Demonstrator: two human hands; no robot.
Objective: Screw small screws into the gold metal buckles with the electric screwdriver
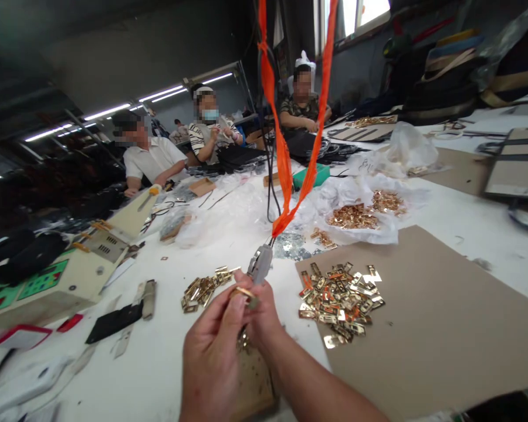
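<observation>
My left hand [213, 346] pinches a small gold metal buckle [243, 291] between thumb and fingers. My right hand [264, 319] is wrapped round the lower end of a grey power tool [260, 264] that hangs from an orange strap [284, 158]. The tool's tip meets the buckle between both hands. A small pile of gold buckles [205, 287] lies just left of the tool. A larger heap of gold buckles with orange bits [341, 302] rests on a brown cardboard sheet [444, 328] to the right. A wooden block [253, 384] sits under my hands.
White plastic bags hold copper-coloured parts [356, 215] further back. A beige control box [88, 258] stands at left, with a black flat piece [114, 321] near it. A green box [317, 174] and three seated people [211, 132] are across the white table [158, 351].
</observation>
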